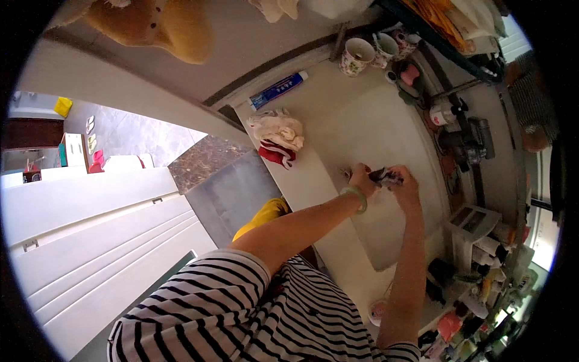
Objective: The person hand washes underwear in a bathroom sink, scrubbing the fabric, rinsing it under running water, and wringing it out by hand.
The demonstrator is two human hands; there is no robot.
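Observation:
Over the white sink basin [386, 241], a small bunched cloth [386, 177], dark with pale patches, is stretched between my two hands. My left hand [361, 179], below a pale green bangle [354, 196], is closed on one end of it. The other end is gripped by my right hand [406, 186]. What kind of cloth it is, I cannot make out. On the counter to the left lie a crumpled cream cloth [277, 128] and a red cloth with white edging [276, 154], apart from my hands.
A blue toothpaste tube [278, 90] lies on the counter near the wall. Floral mugs [357, 56] stand at the far corner. Along the right are a pink soap [409, 74], a pump bottle [444, 113], the dark faucet [467, 145], a clear drawer box [473, 224] and crowded toiletries.

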